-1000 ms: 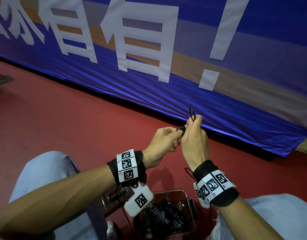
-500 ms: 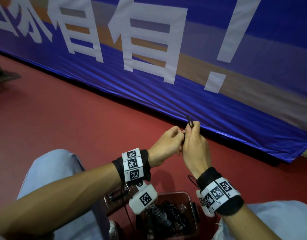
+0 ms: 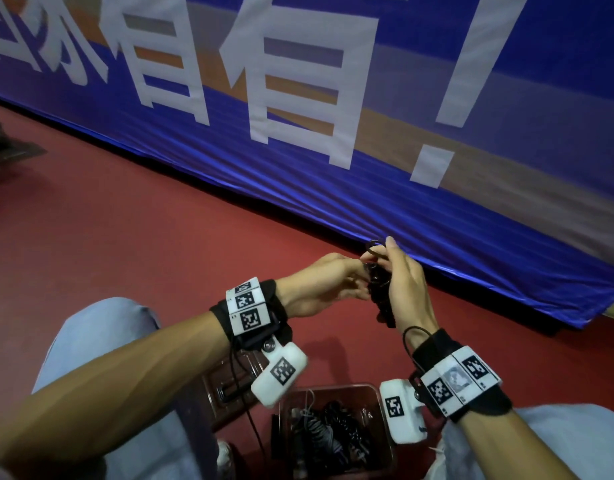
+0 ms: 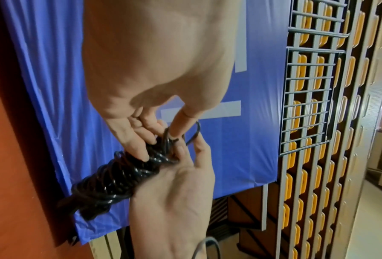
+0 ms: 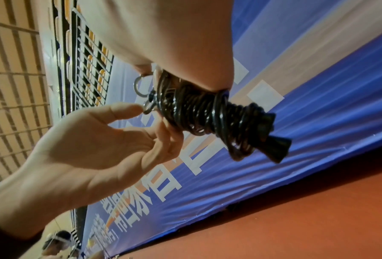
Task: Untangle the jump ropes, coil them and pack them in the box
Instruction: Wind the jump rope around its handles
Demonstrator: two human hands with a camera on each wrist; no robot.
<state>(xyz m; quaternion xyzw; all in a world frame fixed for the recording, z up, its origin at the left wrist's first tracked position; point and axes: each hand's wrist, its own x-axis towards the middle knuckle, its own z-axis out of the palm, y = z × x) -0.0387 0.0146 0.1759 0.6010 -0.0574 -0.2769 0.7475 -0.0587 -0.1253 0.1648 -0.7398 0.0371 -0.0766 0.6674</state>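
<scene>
A black jump rope [image 3: 381, 299] is wound into a tight coil, with a black handle end [image 5: 276, 147] sticking out of its lower end. My right hand [image 3: 399, 282] grips the coil [image 4: 119, 175] across its palm, thumb up beside a small free loop [image 4: 193, 133] at the top. My left hand [image 3: 350, 282] meets it from the left. Its fingers curl on the top turns of the coil [image 5: 207, 113] and its thumb touches the loop. Below my wrists stands the clear brown box [image 3: 333, 388] with other coiled ropes [image 3: 333, 431] inside.
The box's lid [image 3: 229, 386] lies just left of it on the red floor [image 3: 125, 237]. A blue banner [image 3: 367, 168] hangs close ahead. My knees in light jeans [image 3: 101, 341] flank the box. A dark object [image 3: 7, 147] sits at the far left.
My hands have stayed together around the rope. The right hand has turned, so the wound coil now shows hanging under it, and the left fingers work at the top loop.
</scene>
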